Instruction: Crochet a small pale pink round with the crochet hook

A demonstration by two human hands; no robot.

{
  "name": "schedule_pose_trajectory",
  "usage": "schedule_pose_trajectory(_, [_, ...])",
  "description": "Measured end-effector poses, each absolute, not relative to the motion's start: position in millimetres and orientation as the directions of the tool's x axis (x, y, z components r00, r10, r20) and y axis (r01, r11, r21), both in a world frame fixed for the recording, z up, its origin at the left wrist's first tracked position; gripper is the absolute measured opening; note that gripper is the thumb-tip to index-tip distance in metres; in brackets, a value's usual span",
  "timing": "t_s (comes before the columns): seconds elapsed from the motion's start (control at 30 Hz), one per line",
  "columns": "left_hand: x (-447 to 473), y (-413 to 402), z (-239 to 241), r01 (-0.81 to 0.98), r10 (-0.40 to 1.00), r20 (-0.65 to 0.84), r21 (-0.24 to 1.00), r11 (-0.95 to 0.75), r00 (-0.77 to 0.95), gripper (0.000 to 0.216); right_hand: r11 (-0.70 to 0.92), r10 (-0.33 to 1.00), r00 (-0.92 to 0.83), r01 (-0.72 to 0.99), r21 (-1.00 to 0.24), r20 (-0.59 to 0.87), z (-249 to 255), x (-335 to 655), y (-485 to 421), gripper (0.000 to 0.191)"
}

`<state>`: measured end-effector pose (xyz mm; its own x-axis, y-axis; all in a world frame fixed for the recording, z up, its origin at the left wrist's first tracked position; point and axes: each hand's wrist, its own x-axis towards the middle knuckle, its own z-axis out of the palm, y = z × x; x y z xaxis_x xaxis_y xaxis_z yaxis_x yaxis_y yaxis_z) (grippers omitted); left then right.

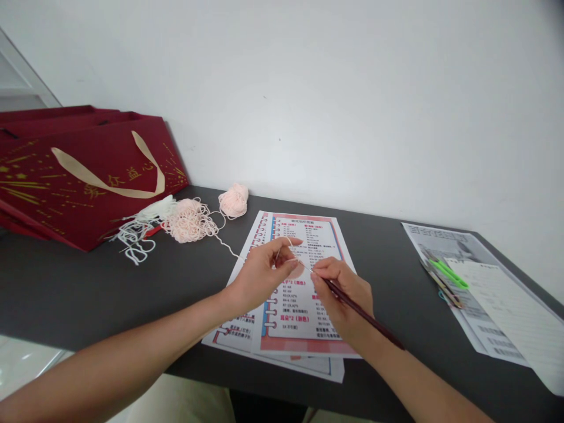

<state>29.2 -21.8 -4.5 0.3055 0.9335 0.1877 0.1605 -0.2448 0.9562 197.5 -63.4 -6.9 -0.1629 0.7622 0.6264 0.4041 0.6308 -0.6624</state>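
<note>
My right hand (341,294) is closed around a crochet hook (361,312) with a dark handle, its thin metal tip pointing left toward my other hand. My left hand (267,267) pinches pale pink yarn (230,249), with a strand looped over the raised index finger. Any stitches between the fingertips are too small to make out. The strand runs left to a loose, tangled heap of pink yarn (189,220). Both hands hover over printed pattern sheets (304,346) with red and black text.
A pink yarn ball (234,200) sits near the wall, and white yarn (136,235) lies beside the heap. Dark red gift bags (88,176) stand at left. On the right, papers (493,294) carry a bright green tool (453,274) and slim tools (445,286).
</note>
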Motion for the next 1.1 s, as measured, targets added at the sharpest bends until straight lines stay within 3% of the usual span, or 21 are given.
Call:
schedule_pose_trajectory(0.07, [30.3, -23.4, -5.6, 0.205, 0.940, 0.207, 0.942, -0.267, 0.271, 0.032, 0.662, 0.731, -0.167, 0.411, -0.627, 0.662, -9.3, 193.9, -63.8, 0.013])
schedule_pose_trajectory(0.23, [30.9, -26.7, -3.0, 0.320, 0.939, 0.270, 0.889, -0.329, 0.214, 0.031, 0.412, 0.908, -0.025, 0.226, -0.883, 0.418, -14.1, 187.4, -61.0, 0.013])
schedule_pose_trajectory(0.3, [30.4, -26.8, -1.9, 0.352, 0.935, 0.291, 0.869, -0.347, 0.203, 0.030, 0.386, 0.920, -0.009, 0.201, -0.900, 0.393, -16.6, 186.2, -60.7, 0.013])
schedule_pose_trajectory(0.37, [30.1, -26.6, -0.9, 0.377, 0.932, 0.305, 0.854, -0.359, 0.197, 0.030, 0.506, 0.855, -0.043, 0.295, -0.811, 0.517, -19.9, 185.8, -61.3, 0.011])
schedule_pose_trajectory(0.43, [30.1, -26.6, 0.3, 0.397, 0.931, 0.309, 0.843, -0.362, 0.194, 0.028, 0.658, 0.734, -0.142, 0.393, -0.643, 0.664, -23.5, 186.3, -61.8, 0.014])
schedule_pose_trajectory(0.5, [30.5, -27.6, 1.5, 0.413, 0.931, 0.301, 0.836, -0.361, 0.205, 0.026, 0.739, 0.651, -0.254, 0.426, -0.522, 0.715, -26.4, 187.4, -61.3, 0.018])
schedule_pose_trajectory(0.73, [31.9, -31.7, 1.3, 0.377, 0.912, 0.281, 0.843, -0.383, 0.297, 0.031, 0.728, 0.676, -0.291, 0.409, -0.551, 0.677, -26.2, 192.8, -52.4, 0.017])
schedule_pose_trajectory(0.83, [32.5, -28.8, -0.5, 0.231, 0.935, 0.198, 0.934, -0.271, 0.295, 0.037, 0.785, 0.609, -0.358, 0.398, -0.474, 0.708, -25.3, 196.5, -49.4, 0.019])
schedule_pose_trajectory(0.93, [33.0, -25.1, -0.3, -0.052, 0.937, 0.037, 0.998, -0.020, 0.347, 0.044, 0.835, 0.535, -0.414, 0.394, -0.385, 0.737, -26.9, 200.9, -46.4, 0.022])
schedule_pose_trajectory(1.1, [32.9, -23.3, 3.7, -0.295, 0.862, -0.187, 0.888, 0.354, 0.471, 0.044, 0.868, 0.446, -0.491, 0.443, -0.226, 0.749, -25.6, 203.2, -45.2, 0.022])
